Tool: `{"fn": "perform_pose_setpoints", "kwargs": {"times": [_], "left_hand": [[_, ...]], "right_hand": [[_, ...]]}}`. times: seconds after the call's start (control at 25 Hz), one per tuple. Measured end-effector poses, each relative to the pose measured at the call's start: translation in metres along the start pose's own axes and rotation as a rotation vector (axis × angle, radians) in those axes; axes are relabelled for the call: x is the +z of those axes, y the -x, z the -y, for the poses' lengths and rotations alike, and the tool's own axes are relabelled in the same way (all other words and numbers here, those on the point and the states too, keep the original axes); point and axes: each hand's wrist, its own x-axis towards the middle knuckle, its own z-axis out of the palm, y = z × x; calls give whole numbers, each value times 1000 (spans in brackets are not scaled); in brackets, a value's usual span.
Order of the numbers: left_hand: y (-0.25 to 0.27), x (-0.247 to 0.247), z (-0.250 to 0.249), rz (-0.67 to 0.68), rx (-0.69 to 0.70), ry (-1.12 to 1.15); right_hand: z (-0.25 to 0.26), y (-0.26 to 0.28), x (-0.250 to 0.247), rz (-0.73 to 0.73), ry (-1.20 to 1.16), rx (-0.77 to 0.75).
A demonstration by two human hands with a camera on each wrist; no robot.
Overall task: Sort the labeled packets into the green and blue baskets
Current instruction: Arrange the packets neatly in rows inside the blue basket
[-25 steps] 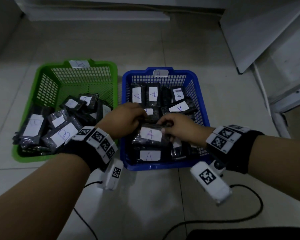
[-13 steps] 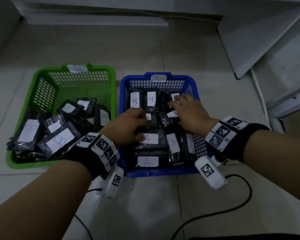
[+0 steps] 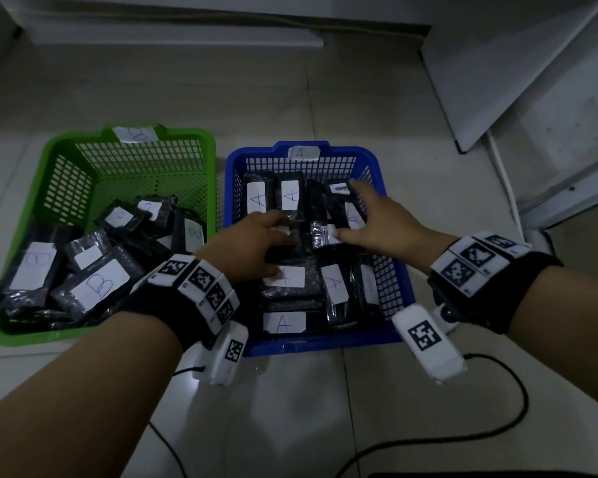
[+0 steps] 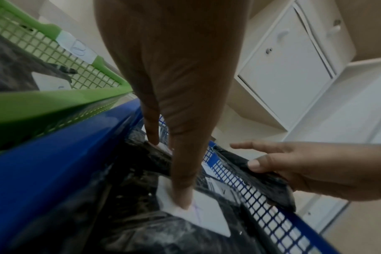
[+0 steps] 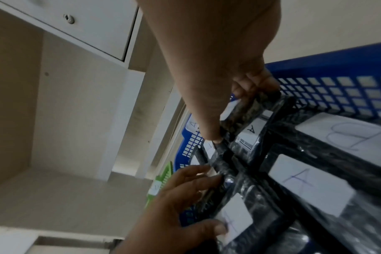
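The green basket on the left holds black packets labelled B. The blue basket beside it holds packets labelled A. My left hand lies flat on the blue basket's pile, fingers straight, thumb on an A label. My right hand is at that basket's back right and grips a dark packet between thumb and curled fingers. A packet whose label reads like B lies by the blue basket's right wall.
Both baskets sit on a pale tiled floor. White cabinet panels stand close at the right and a white ledge runs along the back. A black cable loops on the floor near my right arm.
A second ago both hands held an A packet over the blue basket's middle. That packet now lies on the pile, and my right hand has moved to the back right.
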Motion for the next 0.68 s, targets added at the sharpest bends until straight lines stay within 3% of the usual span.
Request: {"fn": "perform_pose_setpoints", "kwargs": {"times": [0.2,0.56,0.68], "left_hand": [[-1,1,-2,48,-22,-46],[1,2,-10,69,86,-100],[-1,2,-11,85,191,-115]], "right_hand": [[0,26,33,206,128,19],[0,29,31,351,220,-54],[-6,27,26,356,209,-16]]}}
